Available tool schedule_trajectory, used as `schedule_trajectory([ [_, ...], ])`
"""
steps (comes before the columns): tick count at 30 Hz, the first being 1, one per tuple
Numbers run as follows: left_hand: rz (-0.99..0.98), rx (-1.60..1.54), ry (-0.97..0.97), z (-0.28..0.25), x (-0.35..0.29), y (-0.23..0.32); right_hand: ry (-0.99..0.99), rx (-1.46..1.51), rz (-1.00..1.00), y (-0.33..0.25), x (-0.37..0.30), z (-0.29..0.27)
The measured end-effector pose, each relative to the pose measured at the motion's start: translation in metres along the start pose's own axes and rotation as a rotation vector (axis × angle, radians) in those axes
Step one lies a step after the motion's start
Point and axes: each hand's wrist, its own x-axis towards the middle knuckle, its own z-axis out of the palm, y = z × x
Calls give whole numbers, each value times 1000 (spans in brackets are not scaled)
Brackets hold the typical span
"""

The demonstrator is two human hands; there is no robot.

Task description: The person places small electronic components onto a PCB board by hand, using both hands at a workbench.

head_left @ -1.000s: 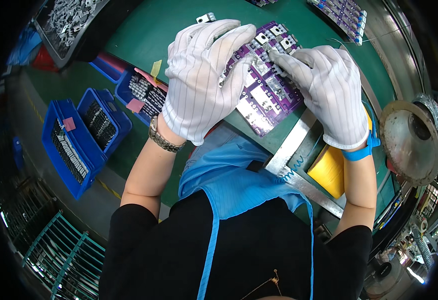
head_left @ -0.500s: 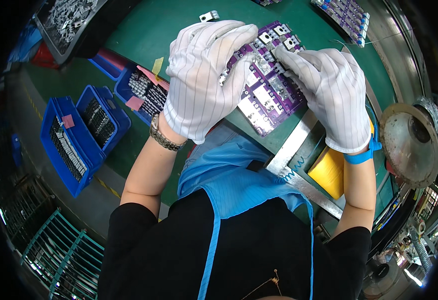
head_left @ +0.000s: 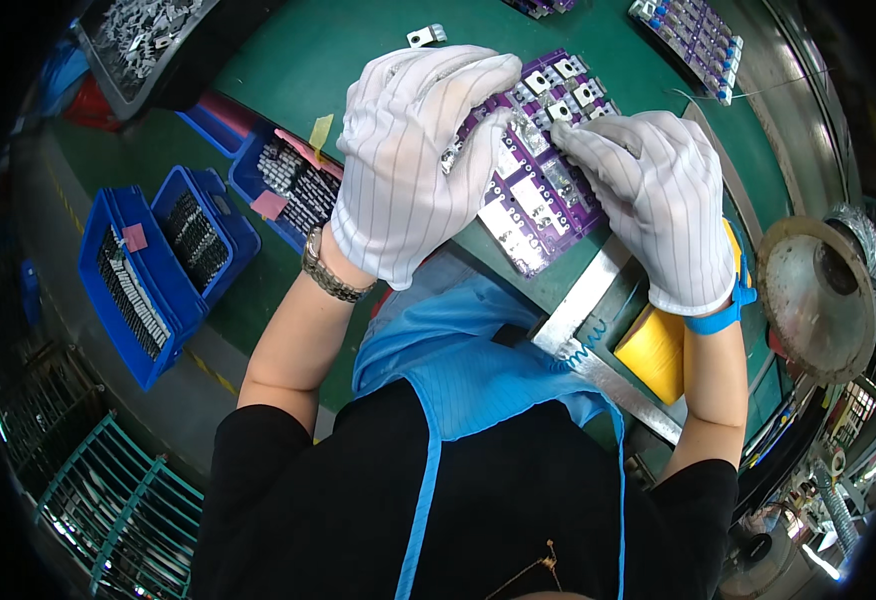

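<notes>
A purple circuit board panel (head_left: pixel 528 258), set with rows of silver parts and small white-and-black pieces, lies tilted on the green bench between my hands. My left hand (head_left: pixel 413 165), in a white striped glove, is closed round the panel's left edge, its thumb and fingers over the top. My right hand (head_left: pixel 658 205), gloved too, hovers at the panel's right side with thumb and fingertips pinched together over the middle rows. Whatever those fingertips hold, if anything, is hidden. Beyond my left hand a loose white-and-black piece (head_left: pixel 426 36) lies on the bench.
Blue bins (head_left: pixel 143 290) of small parts stand at the left, below a black tray (head_left: pixel 118 85) of grey metal pieces. More panels (head_left: pixel 693 45) lie at the far right. A yellow block (head_left: pixel 653 352), a metal bench edge (head_left: pixel 583 300) and a round dish (head_left: pixel 818 300) are near my right arm.
My right hand's fingertips have moved slightly toward me over the panel, uncovering another small white-and-black piece. My left hand keeps its place on the panel's edge.
</notes>
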Motion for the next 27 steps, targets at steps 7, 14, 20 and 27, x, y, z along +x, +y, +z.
schedule_trajectory([
  [7, -56, -20, -29, 3, 2, -1, 154, 190, 140, 10, 10, -3],
  [14, -67, 58, -194, 4, 1, 4, 124, 55, 85, 19, 25, 2],
  [20, -40, 67, -198, 3, 0, 5, 32, -62, -2, 15, 30, 8],
  [27, -39, 38, -214, 3, 1, 3, -3, -56, -10, 18, 31, 12],
])
